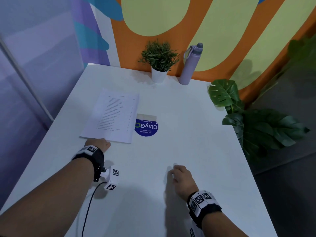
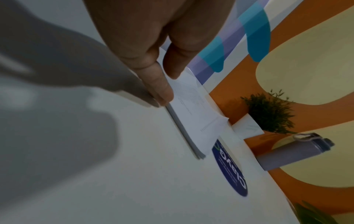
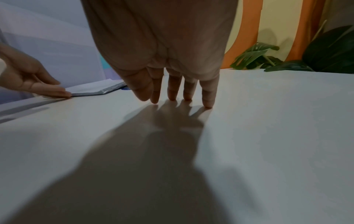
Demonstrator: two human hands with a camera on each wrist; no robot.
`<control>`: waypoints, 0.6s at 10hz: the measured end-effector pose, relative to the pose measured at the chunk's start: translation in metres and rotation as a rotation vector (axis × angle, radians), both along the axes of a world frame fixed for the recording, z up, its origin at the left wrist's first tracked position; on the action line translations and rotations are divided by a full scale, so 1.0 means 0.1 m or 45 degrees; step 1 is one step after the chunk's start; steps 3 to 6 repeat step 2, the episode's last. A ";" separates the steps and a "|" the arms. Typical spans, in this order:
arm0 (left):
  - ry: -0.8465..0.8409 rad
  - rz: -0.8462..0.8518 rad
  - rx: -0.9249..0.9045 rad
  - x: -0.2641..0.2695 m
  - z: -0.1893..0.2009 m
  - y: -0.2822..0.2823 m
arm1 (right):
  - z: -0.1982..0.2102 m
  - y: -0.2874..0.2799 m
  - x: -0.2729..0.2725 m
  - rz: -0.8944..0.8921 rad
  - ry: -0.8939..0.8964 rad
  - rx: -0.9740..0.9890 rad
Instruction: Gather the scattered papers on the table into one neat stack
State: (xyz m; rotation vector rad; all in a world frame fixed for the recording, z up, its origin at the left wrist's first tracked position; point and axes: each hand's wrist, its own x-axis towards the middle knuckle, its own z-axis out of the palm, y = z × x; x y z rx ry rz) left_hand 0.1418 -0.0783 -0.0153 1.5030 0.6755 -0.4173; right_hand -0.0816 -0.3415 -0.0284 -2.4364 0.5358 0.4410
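**Papers stacked at left of desk; left hand at near edge, right hand on bare desk**

Right hand (image 1: 182, 177): nearest the person, right of centre on the white desk (image 1: 188, 142). Fingers (image 3: 208, 97) straight and slightly spread, tips touching the desk surface. Holds nothing. Well apart from the papers.

Left hand (image 1: 98, 144): further forward, left side. Fingers extended, lying against the near edge of the paper stack (image 1: 112, 117); left wrist view shows the thumb (image 2: 172, 63) resting on the top sheet near that corner. Whether the fingers reach under the stack cannot be told.

Paper stack: one pile, edges roughly aligned, top sheet printed with lines of text. Lies flat on the left half of the desk, slightly rotated.

Round blue sticker (image 1: 146, 128): on the desk, just beside the stack's right edge, strip of tape at its far side.

Far edge of desk, against the orange and yellow wall: small potted plant (image 1: 159, 60), lilac bottle (image 1: 190, 65) upright to its right. Large-leaved plant (image 1: 253, 120) off the desk's right side.
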 end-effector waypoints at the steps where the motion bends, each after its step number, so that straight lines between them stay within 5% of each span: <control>1: -0.158 -0.541 0.634 -0.20 0.07 0.02 | 0.01 0.00 -0.01 0.035 0.057 0.004; 2: 0.264 -0.113 -0.105 -0.33 0.13 -0.01 | 0.03 -0.01 -0.07 0.158 0.111 -0.014; 6: 0.264 -0.113 -0.105 -0.33 0.13 -0.01 | 0.03 -0.01 -0.07 0.158 0.111 -0.014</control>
